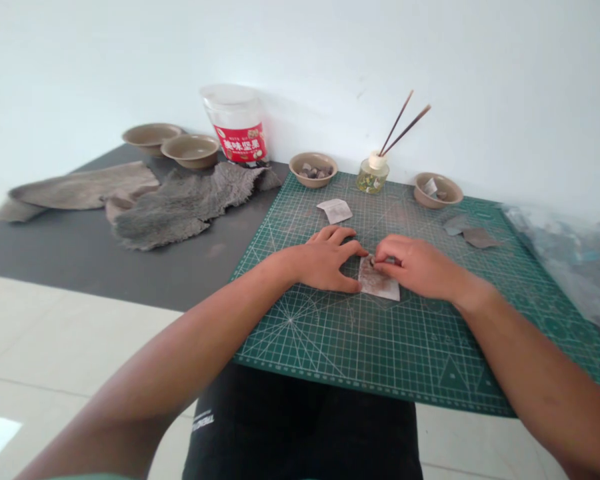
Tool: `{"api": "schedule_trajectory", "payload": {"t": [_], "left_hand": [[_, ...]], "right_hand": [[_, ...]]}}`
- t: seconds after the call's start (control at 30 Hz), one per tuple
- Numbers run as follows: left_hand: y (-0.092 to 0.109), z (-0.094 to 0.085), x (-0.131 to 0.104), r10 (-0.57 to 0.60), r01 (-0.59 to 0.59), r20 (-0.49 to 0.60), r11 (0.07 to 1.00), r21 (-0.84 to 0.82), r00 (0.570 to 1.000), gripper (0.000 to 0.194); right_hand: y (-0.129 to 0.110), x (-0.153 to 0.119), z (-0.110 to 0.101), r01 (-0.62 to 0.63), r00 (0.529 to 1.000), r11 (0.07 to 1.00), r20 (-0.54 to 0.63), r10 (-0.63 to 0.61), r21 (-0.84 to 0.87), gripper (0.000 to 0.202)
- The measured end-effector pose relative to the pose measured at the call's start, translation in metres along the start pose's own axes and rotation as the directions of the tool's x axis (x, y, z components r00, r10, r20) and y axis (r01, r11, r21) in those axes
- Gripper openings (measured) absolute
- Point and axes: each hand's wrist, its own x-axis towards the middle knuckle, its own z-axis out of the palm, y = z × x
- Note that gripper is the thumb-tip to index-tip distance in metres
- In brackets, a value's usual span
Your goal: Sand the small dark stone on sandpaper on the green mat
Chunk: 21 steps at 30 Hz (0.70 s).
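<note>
A small, pale square of paper (387, 288), smeared brown like used sandpaper, lies on the green cutting mat (325, 340). My left hand (327, 260) rests with fingers spread, its thumb and a fingertip at the paper's left edge. Over the paper's upper part, my right hand (413, 267) is closed in a pinch on a small dark piece (372, 261). The fingers mostly cover that piece, so its kind is unclear. A whitish paper square (336, 211) lies behind my left hand. Grey (457, 225) and brown (480, 237) squares lie at the back right.
Along the wall stand a bowl of brownish chunks (313, 170), a reed diffuser (373, 175), another bowl with bits in it (438, 190) and a plastic tub (237, 127). Two brown bowls (191, 151) and rough grey hide-like cloth (180, 207) are left. Plastic bags (570, 260) lie right.
</note>
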Motion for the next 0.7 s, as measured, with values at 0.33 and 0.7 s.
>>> {"api": "schedule_trajectory", "payload": {"t": [0.33,0.7], "left_hand": [[0.0000,0.0001,-0.0008,0.004,-0.004,-0.011,1.000,0.005,1.000,0.075],[0.0008,-0.0006,-0.0008,-0.004,0.004,-0.006,1.000,0.002,1.000,0.076]], "right_hand": [[-0.0025,0.0044,0.0008,-0.024,1.000,1.000,-0.018,0.023,-0.019,0.010],[-0.0014,0.0027,0.0024,-0.055,0.997,0.998,-0.058,0.054,-0.008,0.010]]}}
